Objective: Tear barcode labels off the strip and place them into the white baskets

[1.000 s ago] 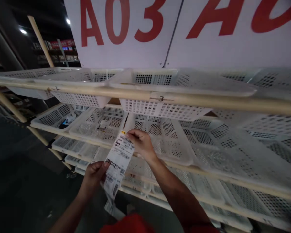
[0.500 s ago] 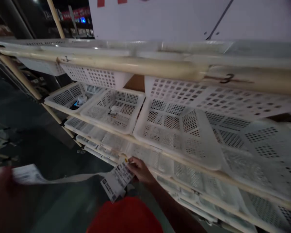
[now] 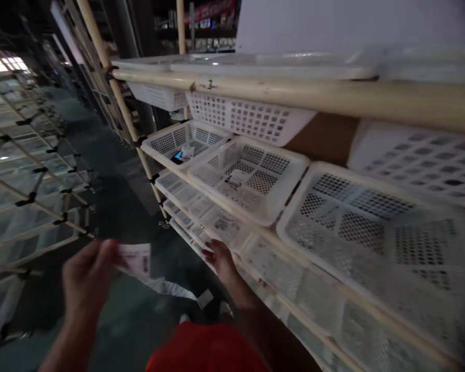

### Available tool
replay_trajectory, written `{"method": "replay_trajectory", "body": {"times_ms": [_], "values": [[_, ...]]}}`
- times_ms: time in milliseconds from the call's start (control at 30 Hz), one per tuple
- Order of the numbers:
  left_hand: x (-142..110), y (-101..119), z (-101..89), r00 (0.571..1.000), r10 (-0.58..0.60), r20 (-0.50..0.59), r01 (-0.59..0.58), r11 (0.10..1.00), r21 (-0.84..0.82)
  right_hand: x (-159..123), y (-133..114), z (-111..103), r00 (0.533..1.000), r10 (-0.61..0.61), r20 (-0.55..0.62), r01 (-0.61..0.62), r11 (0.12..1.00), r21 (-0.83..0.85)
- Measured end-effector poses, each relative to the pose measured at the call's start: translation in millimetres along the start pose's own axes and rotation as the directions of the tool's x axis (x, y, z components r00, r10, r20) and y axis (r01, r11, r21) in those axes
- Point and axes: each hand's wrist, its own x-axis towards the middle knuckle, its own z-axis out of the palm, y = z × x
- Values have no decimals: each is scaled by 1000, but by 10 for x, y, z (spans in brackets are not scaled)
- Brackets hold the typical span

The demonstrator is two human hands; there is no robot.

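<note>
Released from the paper strip since the earlier frame, the right hand appears empty in the head view, fingers loosely parted beside the lower baskets. Only the left hand now carries the strip, pinching one end; the rest trails toward the shoes, leaving the right hand free.

Dim feed, soft edges

I get murky light, brightest at a far window. Glare touches the top baskets; shadow fills the floor. Left hand and label blur; the right edge stretches and darkens.
</note>
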Motion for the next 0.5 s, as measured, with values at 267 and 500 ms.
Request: {"method": "replay_trajectory", "body": {"times_ms": [267,500], "values": [[-159,153,1070,891,36,453,27,991,-133,-913,-942,304,712,-535,455,702,544,-460],[-348,5,1187,555,-151,818,352,934,-66,-786,-1445,-260,663,-743,96,687,552,-472]]}}
